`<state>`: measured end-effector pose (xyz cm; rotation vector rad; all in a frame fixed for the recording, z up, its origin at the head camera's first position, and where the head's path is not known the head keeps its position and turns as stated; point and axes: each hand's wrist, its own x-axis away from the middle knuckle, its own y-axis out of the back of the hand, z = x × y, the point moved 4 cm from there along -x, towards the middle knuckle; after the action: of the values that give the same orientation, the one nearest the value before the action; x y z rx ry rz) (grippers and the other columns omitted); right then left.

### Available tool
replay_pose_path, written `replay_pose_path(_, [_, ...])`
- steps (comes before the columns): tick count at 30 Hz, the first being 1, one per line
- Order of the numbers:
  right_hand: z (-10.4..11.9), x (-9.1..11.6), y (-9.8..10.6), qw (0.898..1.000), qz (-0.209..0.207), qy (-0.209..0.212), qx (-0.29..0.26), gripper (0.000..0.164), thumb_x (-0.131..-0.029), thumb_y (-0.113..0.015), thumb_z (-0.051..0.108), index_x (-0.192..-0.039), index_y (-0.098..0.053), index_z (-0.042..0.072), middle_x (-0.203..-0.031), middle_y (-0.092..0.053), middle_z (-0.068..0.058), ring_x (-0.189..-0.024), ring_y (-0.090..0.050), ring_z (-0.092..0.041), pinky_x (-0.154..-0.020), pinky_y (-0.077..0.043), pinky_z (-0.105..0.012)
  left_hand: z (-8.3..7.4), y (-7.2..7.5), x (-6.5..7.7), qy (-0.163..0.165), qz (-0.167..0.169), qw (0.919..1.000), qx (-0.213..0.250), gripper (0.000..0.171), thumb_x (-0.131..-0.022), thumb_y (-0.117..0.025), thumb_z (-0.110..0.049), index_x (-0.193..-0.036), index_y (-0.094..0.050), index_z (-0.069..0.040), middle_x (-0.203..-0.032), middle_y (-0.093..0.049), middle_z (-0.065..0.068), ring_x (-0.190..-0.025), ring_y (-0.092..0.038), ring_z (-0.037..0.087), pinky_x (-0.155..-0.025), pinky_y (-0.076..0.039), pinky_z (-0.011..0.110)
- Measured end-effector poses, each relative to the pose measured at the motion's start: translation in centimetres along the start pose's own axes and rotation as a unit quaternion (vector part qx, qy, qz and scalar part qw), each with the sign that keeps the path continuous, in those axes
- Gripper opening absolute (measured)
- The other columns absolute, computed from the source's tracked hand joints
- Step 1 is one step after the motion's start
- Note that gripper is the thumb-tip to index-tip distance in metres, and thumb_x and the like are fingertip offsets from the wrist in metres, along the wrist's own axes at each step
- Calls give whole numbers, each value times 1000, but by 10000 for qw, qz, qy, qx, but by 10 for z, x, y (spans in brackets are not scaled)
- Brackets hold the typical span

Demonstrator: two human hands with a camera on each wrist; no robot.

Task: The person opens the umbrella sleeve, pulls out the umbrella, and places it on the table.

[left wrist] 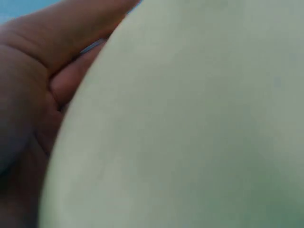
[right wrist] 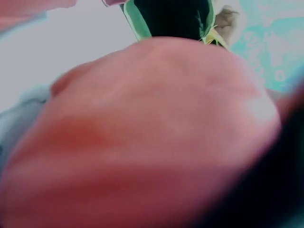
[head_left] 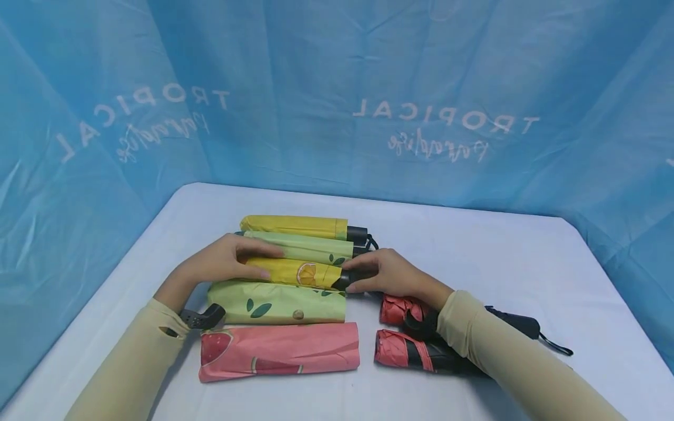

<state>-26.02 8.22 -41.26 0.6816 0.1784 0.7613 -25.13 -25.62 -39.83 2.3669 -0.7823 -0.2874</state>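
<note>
pink fabric with a watermelon print makes the nearest cover (head_left: 279,351), lying on the worktop (head_left: 474,251) on the near side of the orange-slice umbrella (head_left: 292,272). a red-and-black umbrella (head_left: 392,349) and a second red umbrella (head_left: 392,310) lie to the near right of the orange-slice umbrella; the dark wrist mount (head_left: 421,324) sits over them in the head view and could nudge one if that wrist dips. a leaf-print cover (head_left: 310,304) lies just on the near side of the orange-slice umbrella, where a low drag could skew it. both hands grasp the orange-slice umbrella itself: the right hand (head_left: 387,272) pinches its dark end, and the left hand (head_left: 226,257) spans its other end, thumb nearer, fingers farther. an uneven pull could twist it or let it slip. just beyond it lies a pale green umbrella (head_left: 316,247), close enough for the left fingers to drag it along; beyond that, a plain yellow umbrella (head_left: 292,226) has a loop that could snag. a blue curtain (head_left: 316,47) hangs farthest off.
</note>
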Motion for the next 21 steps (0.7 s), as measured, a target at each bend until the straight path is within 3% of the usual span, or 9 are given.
replay_pose_path(6, [-2, 2, -1, 9999, -130, 28, 15, 46, -87, -84, 36, -130, -71, 29, -132, -67, 10, -123, -60, -8, -103, -50, -38, 12, -2, 7, 406, 156, 9976, -546, 54, -81, -86, -45, -131, -71, -30, -131, -67, -5, -119, -61, 16, -91, -54, 32])
replay_pose_path(11, [-5, 3, -2, 9996, -241, 7, -152, 43, -87, -83, 35, -128, -72, 30, -130, -68, 10, -121, -62, -8, -102, -50, -39, 25, -4, 14, 624, 106, 9980, 22, 56, -82, -88, -35, -134, -70, -25, -133, -66, 3, -105, -64, 18, -81, -57, 32])
replay_pose_path(15, [-6, 5, -3, 9990, -341, -58, -278, 40, -87, -84, 34, -125, -73, 31, -128, -69, 9, -117, -63, -8, -101, -51, -40, 34, -5, 19, 740, 25, 9960, 507, 57, -83, -88, -26, -136, -69, -22, -133, -65, 7, -103, -64, 19, -81, -58, 33])
replay_pose_path(21, [-6, 9, 1, 9989, -396, -214, -159, 38, -88, -83, 35, -124, -73, 33, -128, -68, 9, -118, -63, -10, -100, -51, -42, 37, -4, 21, 785, -55, 9954, 539, 56, -83, -87, -25, -136, -68, -21, -132, -65, 8, -103, -64, 20, -82, -58, 32])
